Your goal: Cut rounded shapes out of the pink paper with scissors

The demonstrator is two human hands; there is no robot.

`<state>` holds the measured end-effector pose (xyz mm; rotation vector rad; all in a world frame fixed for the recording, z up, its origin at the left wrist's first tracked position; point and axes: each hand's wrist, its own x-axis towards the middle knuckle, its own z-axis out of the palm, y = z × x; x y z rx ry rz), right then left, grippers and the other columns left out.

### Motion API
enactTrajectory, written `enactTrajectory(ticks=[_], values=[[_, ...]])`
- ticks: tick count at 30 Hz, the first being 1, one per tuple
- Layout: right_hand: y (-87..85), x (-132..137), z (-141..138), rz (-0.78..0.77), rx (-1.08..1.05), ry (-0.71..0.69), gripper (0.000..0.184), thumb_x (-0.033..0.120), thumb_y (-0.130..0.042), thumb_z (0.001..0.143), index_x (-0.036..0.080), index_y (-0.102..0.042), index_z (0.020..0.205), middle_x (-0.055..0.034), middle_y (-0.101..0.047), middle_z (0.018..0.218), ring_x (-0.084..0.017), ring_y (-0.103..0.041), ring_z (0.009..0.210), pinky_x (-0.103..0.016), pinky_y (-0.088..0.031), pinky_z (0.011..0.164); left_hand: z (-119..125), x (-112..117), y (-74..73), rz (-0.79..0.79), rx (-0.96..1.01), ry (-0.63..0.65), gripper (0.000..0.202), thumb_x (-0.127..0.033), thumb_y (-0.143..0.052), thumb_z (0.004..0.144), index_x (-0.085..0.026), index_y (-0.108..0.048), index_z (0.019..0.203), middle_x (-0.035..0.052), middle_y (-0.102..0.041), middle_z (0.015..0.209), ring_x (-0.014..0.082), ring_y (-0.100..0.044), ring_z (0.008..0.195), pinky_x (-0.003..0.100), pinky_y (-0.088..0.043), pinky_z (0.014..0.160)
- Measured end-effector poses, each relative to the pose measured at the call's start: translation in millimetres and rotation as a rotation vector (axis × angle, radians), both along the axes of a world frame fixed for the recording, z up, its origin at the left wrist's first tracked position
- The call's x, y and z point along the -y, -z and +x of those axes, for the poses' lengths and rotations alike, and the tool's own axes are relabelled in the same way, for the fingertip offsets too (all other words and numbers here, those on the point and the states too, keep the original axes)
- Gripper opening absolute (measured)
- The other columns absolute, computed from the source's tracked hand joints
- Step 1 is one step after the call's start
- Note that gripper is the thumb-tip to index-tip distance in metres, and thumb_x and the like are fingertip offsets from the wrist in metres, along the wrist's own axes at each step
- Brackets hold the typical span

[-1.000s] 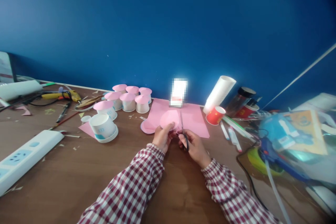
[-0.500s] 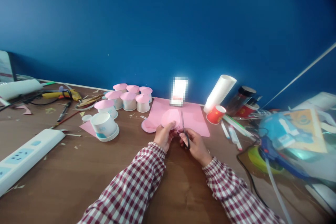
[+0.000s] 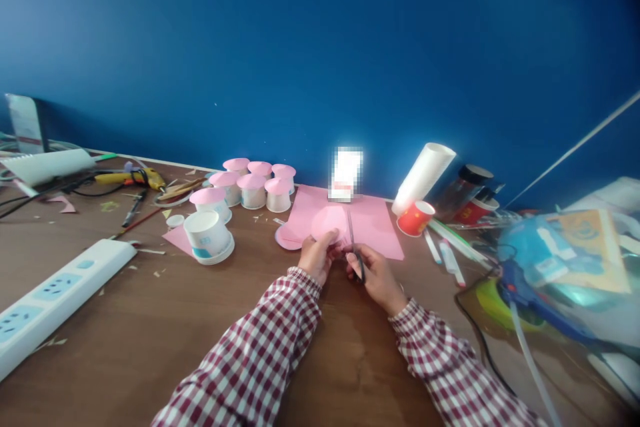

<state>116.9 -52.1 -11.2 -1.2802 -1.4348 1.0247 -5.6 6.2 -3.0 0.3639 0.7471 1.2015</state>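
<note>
Between thumb and fingers, my left hand (image 3: 319, 256) pinches a rounded piece of pink paper (image 3: 327, 221). My right hand (image 3: 376, 275) is closed around the dark handles of a pair of scissors (image 3: 351, 233), whose blades point away from me along the right edge of that paper. Beneath both lies a larger pink sheet (image 3: 380, 227) on the table. Other cut pink paper (image 3: 287, 236) rests at its left corner. Whether the blades are apart is too small to tell.
Several paper cups topped with pink discs (image 3: 251, 192) stand at left, near an uncapped white cup (image 3: 205, 235). A power strip (image 3: 75, 297) and yellow glue gun (image 3: 150, 178) lie farther left. At right are a red cup (image 3: 416, 219), stacked white cups (image 3: 425, 173) and a blue glue gun (image 3: 520, 290).
The whole view has shifted slightly, so things appear a little farther right. Both hands keep their holds on the paper and scissors, with hardly any movement between them.
</note>
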Motion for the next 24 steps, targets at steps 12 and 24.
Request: enactTrajectory(ticks=[12,24], values=[[-3.2,-1.0,0.2,0.015,0.012,-0.003,0.036,0.047,-0.054,0.084,0.015,-0.059,0.099,0.0008,-0.056,0.062,-0.013,-0.053,0.055,-0.024,-0.044,0.051,-0.9,1.4,-2.6,0.019,-0.022,0.054,0.014,-0.013,-0.072,0.064,-0.008,-0.061,0.073,0.0023,-0.061,0.059,0.0078,-0.057,0.048,0.015,-0.044,0.042],[-5.8,-0.1,-0.5,0.006,0.016,-0.006,0.035,0.046,-0.052,0.085,0.015,-0.058,0.099,0.001,-0.054,0.062,-0.013,-0.052,0.056,-0.024,-0.043,0.052,1.1,0.4,1.9,0.053,-0.044,0.047,0.017,-0.014,-0.073,0.063,-0.008,-0.062,0.074,0.0045,-0.063,0.063,0.0102,-0.06,0.054,0.017,-0.046,0.046]])
